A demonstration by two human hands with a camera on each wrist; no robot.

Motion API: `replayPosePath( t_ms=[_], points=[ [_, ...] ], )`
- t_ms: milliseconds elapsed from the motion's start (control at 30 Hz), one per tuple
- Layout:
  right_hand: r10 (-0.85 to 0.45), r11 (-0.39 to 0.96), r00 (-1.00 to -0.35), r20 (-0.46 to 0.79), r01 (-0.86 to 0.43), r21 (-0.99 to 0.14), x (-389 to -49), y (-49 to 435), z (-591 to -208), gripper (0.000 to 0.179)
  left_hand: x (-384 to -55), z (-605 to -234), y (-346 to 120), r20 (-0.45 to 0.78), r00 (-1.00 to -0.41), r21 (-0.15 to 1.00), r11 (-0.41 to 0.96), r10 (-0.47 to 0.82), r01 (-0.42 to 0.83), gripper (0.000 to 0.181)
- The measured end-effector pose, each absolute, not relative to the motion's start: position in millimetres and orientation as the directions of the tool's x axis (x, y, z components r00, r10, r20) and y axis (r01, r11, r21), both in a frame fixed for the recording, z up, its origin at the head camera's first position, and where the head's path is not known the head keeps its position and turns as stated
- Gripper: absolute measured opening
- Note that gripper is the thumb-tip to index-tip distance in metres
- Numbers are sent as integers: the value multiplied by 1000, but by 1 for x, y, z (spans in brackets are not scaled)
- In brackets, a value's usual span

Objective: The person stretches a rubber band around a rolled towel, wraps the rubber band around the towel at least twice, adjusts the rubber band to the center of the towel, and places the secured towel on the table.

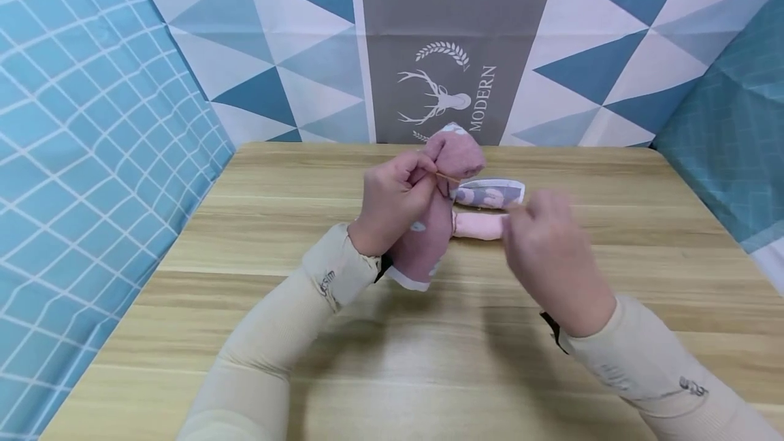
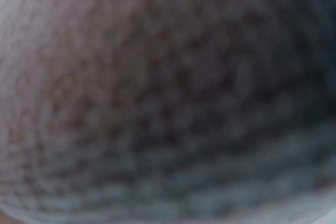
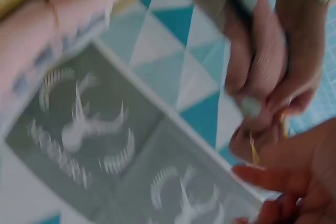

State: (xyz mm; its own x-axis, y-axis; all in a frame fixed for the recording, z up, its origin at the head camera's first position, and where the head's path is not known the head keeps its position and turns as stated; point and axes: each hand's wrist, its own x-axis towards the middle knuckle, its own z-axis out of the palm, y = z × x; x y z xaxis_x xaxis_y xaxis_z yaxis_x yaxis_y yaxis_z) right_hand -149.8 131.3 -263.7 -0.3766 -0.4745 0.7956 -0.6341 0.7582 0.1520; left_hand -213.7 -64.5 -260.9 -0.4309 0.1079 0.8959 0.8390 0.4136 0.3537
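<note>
My left hand (image 1: 395, 199) grips a pink towel (image 1: 429, 230) with pale spots and white edging, bunched at the neck, a rounded end sticking up above the fingers. A thin yellowish elastic band (image 1: 447, 177) runs from the left fingertips toward my right hand (image 1: 548, 257). That hand is blurred, with curled fingers that seem to pinch the band's other end. The right wrist view shows the band (image 3: 254, 150) between the bunched towel (image 3: 270, 51) and the right fingers (image 3: 273, 179). Only blurred dark fabric (image 2: 168, 98) fills the left wrist view.
Behind the hands, a rolled pale pink towel piece (image 1: 480, 225) and a grey-blue patterned piece (image 1: 490, 192) lie side by side on the wooden table (image 1: 245, 278). A patterned cloth backdrop (image 1: 318, 39) rises at the table's far edge, with blue grid cloth (image 1: 92, 121) to the left.
</note>
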Motion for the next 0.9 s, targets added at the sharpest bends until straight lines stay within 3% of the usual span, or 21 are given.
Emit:
replayPosePath(
  t_ms=[67, 200, 267, 333, 433, 500, 667, 767, 900],
  points=[
    [-562, 688, -275, 780, -679, 257, -155, 128, -270, 21, -215, -262, -64, 878, -467, 386, 428, 100, 817, 9],
    [-696, 513, -9, 718, -706, 489, -164, 123, -281, 24, -217, -267, -63, 845, -523, 418, 475, 109, 774, 9],
    [-723, 407, 80, 686, -753, 517, -169, 124, -282, 26, -217, -271, -63, 841, -527, 406, 501, 122, 764, 10],
    [-732, 302, 118, 671, -827, 475, -174, 127, -280, 27, -217, -273, -64, 841, -519, 379, 518, 152, 767, 10],
    [-749, 208, 109, 654, -898, 388, -179, 132, -271, 25, -217, -275, -64, 840, -510, 356, 523, 183, 774, 10],
    [-753, 224, 75, 653, -905, 362, -181, 136, -265, 27, -217, -275, -65, 842, -502, 337, 534, 198, 776, 10],
    [-729, 418, -29, 684, -811, 410, -175, 144, -254, 42, -219, -273, -68, 856, -472, 281, 573, 213, 770, 10],
    [-683, 540, -77, 726, -723, 431, -170, 149, -251, 35, -219, -271, -68, 855, -460, 253, 582, 240, 773, 11],
    [-622, 627, -92, 778, -654, 424, -167, 153, -247, 24, -217, -267, -69, 851, -468, 260, 583, 238, 770, 11]
  ],
)
